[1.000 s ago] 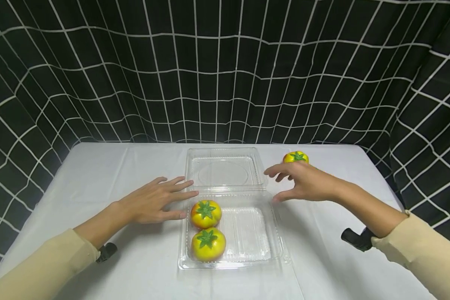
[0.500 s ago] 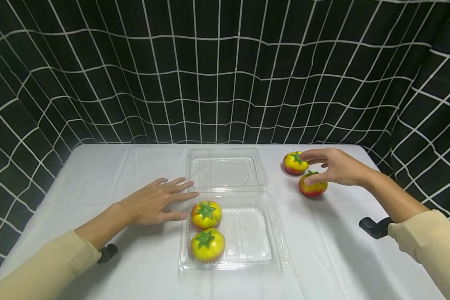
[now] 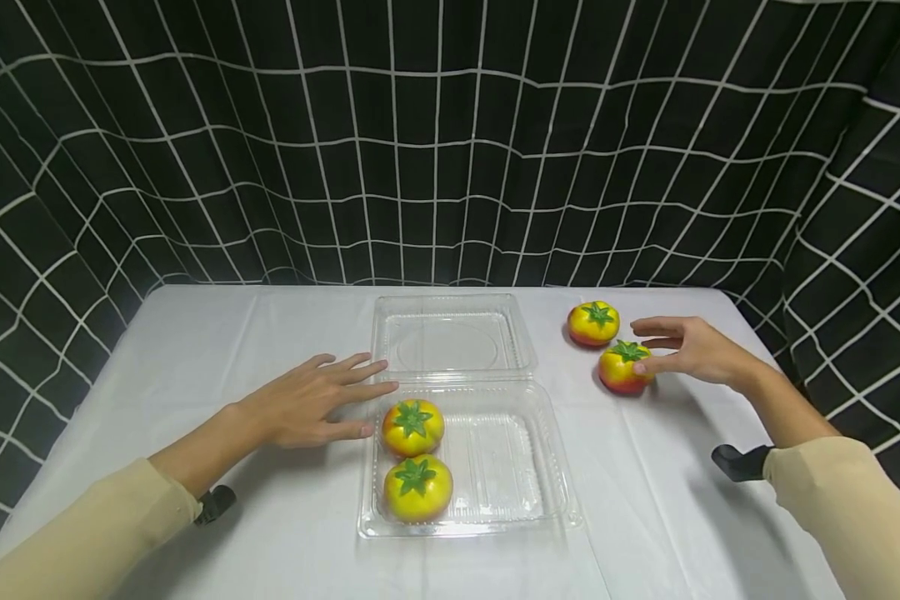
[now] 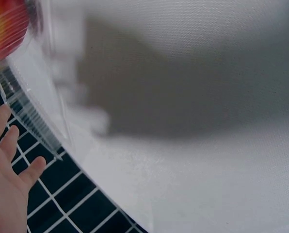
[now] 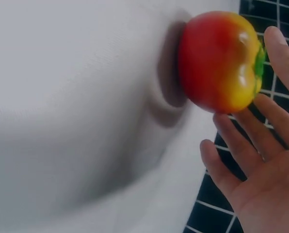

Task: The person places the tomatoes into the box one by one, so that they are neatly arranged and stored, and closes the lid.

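In the head view, my right hand (image 3: 693,354) is beside the nearer of two yellow-and-red toy tomatoes. Its thumb overlaps the right side of that tomato (image 3: 619,373), and the fingers reach out past its far side. From the right wrist, the same glossy tomato (image 5: 219,63) has a green leafy top, and the fingers spread loosely near it without closing round it. My left hand (image 3: 307,407) lies with fingers spread at the left edge of the clear hinged plastic container (image 3: 562,475). Inside the container's base, two toy tomatoes stand along the left side, one tomato (image 3: 412,429) behind another tomato (image 3: 418,493).
The other loose tomato (image 3: 593,323) stands just behind the one near my right hand. The container's lid (image 3: 450,333) lies folded back, away from me. A white cloth (image 3: 195,350) covers the table, and a black curtain (image 3: 435,167) with a white grid surrounds it.
My right hand has moved from above the container's right edge out to the right, beside the nearer loose tomato, which now shows. My left hand and the container stay put.
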`<act>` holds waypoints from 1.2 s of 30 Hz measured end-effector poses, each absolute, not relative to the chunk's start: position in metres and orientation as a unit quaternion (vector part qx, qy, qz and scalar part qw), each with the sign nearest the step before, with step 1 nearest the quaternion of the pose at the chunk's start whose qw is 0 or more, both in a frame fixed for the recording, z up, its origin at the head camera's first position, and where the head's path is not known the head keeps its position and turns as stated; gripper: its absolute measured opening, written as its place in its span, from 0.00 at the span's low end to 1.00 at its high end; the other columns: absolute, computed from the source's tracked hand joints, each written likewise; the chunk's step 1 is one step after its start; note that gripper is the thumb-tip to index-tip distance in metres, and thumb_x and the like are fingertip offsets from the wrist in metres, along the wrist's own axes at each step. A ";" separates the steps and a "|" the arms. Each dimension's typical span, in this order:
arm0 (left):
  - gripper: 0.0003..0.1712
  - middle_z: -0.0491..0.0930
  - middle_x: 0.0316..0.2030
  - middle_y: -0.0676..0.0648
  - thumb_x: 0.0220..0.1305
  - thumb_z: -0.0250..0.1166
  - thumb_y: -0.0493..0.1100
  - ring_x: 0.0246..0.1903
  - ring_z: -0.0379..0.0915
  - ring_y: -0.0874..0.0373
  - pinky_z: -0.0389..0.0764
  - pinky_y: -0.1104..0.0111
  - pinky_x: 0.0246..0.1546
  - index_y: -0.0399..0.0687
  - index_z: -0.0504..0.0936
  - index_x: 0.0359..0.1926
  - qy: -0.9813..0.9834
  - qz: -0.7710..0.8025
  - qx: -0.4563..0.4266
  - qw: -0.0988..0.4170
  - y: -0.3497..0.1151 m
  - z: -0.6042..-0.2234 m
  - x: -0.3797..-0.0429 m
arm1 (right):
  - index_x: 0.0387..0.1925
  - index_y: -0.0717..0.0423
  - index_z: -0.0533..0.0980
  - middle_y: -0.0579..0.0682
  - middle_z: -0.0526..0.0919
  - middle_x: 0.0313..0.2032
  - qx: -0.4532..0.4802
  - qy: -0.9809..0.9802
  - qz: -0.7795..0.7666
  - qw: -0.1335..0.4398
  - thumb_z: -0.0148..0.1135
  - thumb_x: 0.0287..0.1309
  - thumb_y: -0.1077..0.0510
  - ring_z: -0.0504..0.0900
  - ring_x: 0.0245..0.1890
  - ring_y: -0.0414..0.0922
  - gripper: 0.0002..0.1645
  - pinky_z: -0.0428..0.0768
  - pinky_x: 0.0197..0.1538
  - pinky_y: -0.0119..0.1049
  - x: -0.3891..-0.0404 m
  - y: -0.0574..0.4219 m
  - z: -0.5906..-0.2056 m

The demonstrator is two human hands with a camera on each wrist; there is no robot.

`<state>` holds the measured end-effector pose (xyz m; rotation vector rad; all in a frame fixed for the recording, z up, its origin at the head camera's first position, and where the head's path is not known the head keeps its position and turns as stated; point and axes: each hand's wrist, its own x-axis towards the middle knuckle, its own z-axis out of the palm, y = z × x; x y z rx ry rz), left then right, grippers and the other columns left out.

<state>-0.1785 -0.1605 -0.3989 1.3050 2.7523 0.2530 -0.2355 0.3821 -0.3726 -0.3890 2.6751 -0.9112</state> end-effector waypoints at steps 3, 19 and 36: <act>0.37 0.56 0.76 0.50 0.70 0.49 0.69 0.75 0.48 0.47 0.55 0.40 0.69 0.66 0.63 0.75 0.900 0.084 0.425 0.044 -0.160 -0.399 -0.178 | 0.69 0.67 0.65 0.69 0.69 0.66 -0.125 0.928 -0.313 0.157 0.73 0.56 0.48 0.71 0.63 0.68 0.46 0.69 0.62 0.63 -0.236 0.384 -0.380; 0.36 0.57 0.75 0.50 0.71 0.50 0.68 0.75 0.49 0.47 0.56 0.40 0.69 0.65 0.62 0.75 0.899 0.081 0.428 0.039 -0.161 -0.399 -0.178 | 0.66 0.71 0.68 0.72 0.73 0.61 -0.114 0.942 -0.269 0.164 0.73 0.55 0.43 0.76 0.57 0.66 0.48 0.74 0.59 0.60 -0.237 0.377 -0.388; 0.36 0.56 0.76 0.51 0.70 0.48 0.70 0.75 0.49 0.47 0.56 0.41 0.69 0.67 0.62 0.75 0.901 0.069 0.426 0.044 -0.161 -0.398 -0.180 | 0.66 0.73 0.66 0.72 0.72 0.62 -0.116 0.944 -0.257 0.170 0.69 0.59 0.42 0.76 0.57 0.65 0.48 0.76 0.58 0.59 -0.235 0.375 -0.386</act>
